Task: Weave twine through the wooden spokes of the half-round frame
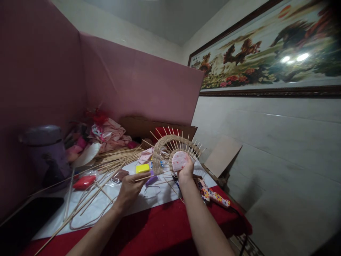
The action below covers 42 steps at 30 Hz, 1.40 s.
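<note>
A half-round woven piece [159, 151] of straw-coloured cord, with thin sticks fanning out past its rim, is held up over the table. At its middle sits a round pink-and-white patterned pad [179, 161]. My right hand [185, 172] is closed on the piece at this pad, thumb over the pad's right side. My left hand [131, 187] pinches a thin wooden stick [144, 178] at the piece's lower left. Whether that stick is one of the spokes, I cannot tell. Just behind my left fingers lies a yellow block [142, 168].
Long thin sticks [117, 156] spread across the white sheet [96, 213] on a red cloth [160, 231]. Left are a red packet [84, 182], a purple container [48, 156] and a dark flat device [34, 217]. A flower-patterned corded tool [215, 197] lies right. Pink panels [144, 81] stand behind.
</note>
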Available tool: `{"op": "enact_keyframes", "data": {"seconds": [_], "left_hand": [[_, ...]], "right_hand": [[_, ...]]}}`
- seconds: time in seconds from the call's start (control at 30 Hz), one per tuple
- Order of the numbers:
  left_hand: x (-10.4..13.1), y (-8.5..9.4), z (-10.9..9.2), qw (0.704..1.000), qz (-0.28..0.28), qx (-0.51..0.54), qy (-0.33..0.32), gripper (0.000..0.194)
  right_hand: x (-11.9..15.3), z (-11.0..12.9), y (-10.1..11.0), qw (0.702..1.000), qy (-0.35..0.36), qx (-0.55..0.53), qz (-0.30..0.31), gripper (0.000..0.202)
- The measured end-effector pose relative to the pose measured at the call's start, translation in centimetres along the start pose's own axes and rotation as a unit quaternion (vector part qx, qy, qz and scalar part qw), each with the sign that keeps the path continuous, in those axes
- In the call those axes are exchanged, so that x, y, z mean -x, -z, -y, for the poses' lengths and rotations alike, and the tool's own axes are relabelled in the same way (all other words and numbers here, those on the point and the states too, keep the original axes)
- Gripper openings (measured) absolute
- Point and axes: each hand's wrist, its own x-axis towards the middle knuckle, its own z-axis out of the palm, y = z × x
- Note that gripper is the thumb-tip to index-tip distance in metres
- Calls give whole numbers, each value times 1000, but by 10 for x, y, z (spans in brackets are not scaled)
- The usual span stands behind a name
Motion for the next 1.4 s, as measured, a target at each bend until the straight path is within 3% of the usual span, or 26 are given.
{"op": "enact_keyframes", "data": {"seconds": [0.1,0.3,0.53,0.73,1.03,1.2,1.33,1.4], "left_hand": [[-2,5,-5,999,-21,-15,32,23],[-1,14,-10,975,-79,-198,-60,24],[-2,19,-2,958,-162,-229,-63,24],[-2,24,-2,926,-206,-299,-106,16],[-4,29,-8,900,-222,-359,-111,22],[-1,30,-10,863,-248,-417,-142,27],[-2,31,-8,852,-242,-442,-145,28],[-4,33,-8,868,-226,-423,-132,27]], "right_hand": [[3,2,-5,997,-48,-33,-42,17],[-5,-5,-2,997,-57,-22,-51,12],[-10,-14,1,996,-84,-10,-38,10],[-10,-15,1,995,-83,-6,-51,8],[-13,-11,3,994,-32,8,-103,12],[-10,-8,1,987,3,13,-161,20],[-8,-8,0,990,-3,13,-140,19],[-9,-7,0,992,-14,12,-122,17]]}}
